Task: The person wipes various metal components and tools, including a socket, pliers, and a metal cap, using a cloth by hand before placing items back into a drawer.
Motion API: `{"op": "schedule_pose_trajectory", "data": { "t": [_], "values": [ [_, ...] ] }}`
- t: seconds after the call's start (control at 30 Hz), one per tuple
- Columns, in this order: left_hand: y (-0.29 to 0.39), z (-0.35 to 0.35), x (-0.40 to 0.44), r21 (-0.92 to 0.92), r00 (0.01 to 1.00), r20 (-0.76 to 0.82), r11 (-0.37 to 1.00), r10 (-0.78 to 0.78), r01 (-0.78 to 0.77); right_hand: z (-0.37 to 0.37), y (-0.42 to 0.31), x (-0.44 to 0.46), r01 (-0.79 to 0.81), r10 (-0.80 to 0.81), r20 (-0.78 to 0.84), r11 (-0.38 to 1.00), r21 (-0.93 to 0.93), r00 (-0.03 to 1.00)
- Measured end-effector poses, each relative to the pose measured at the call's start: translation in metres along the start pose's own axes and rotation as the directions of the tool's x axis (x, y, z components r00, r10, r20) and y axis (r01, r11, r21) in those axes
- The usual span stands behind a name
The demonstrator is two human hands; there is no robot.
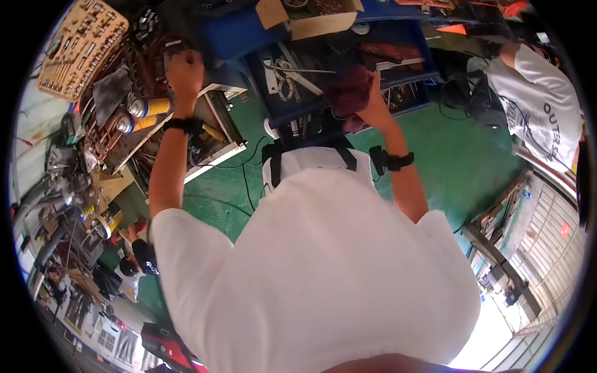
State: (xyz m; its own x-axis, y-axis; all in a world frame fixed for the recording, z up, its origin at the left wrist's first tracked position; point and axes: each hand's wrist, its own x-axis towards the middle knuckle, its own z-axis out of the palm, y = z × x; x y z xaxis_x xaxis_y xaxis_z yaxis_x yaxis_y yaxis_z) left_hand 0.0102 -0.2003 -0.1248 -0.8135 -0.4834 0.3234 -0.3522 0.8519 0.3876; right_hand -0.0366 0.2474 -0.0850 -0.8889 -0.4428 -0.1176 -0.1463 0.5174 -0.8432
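My right hand [375, 107] grips a crumpled dark red cloth [348, 92] over the front of an open blue tool drawer [272, 112]. In that drawer, left of the cloth, lie pliers [285, 87] and other metal hand tools. My left hand [185, 73] is closed above the cluttered bench on the left. What its fingers hold, if anything, is hidden. Near that wrist, two yellow-and-blue spray cans [149, 107] lie among the tools, with a grey rag [112, 93] beside them.
A socket set in a tan case [81, 50] lies at the far left. An open cardboard box [320, 23] sits above the drawer. Black cables [247, 180] trail over the green floor [214, 202]. Another person in a white shirt [538, 105] is at the right; one more is lower left.
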Motion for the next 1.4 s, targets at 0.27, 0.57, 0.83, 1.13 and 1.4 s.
{"op": "schedule_pose_trajectory", "data": {
  "t": [0.27,0.57,0.83,1.13,1.4],
  "values": [
    [0.104,-0.078,-0.091,-0.573,0.628,0.698,0.793,0.343,0.204,0.076,-0.045,-0.008,0.124,-0.251,0.233,0.882,0.454,0.94],
    [0.134,-0.019,-0.15,-0.798,0.852,0.371,0.597,0.369,0.089,0.047,-0.079,-0.007,0.096,-0.246,0.393,0.926,0.365,0.886],
    [0.077,-0.063,-0.102,-0.592,0.913,0.403,0.743,-0.064,0.313,-0.006,-0.019,-0.012,0.184,-0.139,0.221,0.963,-0.197,0.965],
    [0.106,-0.004,-0.148,-0.319,0.961,0.249,0.947,0.119,-0.035,-0.006,0.052,0.025,0.276,-0.267,0.077,0.889,-0.367,0.961],
    [0.093,-0.006,-0.178,-0.31,0.76,0.515,0.74,-0.397,0.597,0.016,0.061,0.05,0.188,-0.105,0.173,0.797,-0.575,0.979]
  ]
}}
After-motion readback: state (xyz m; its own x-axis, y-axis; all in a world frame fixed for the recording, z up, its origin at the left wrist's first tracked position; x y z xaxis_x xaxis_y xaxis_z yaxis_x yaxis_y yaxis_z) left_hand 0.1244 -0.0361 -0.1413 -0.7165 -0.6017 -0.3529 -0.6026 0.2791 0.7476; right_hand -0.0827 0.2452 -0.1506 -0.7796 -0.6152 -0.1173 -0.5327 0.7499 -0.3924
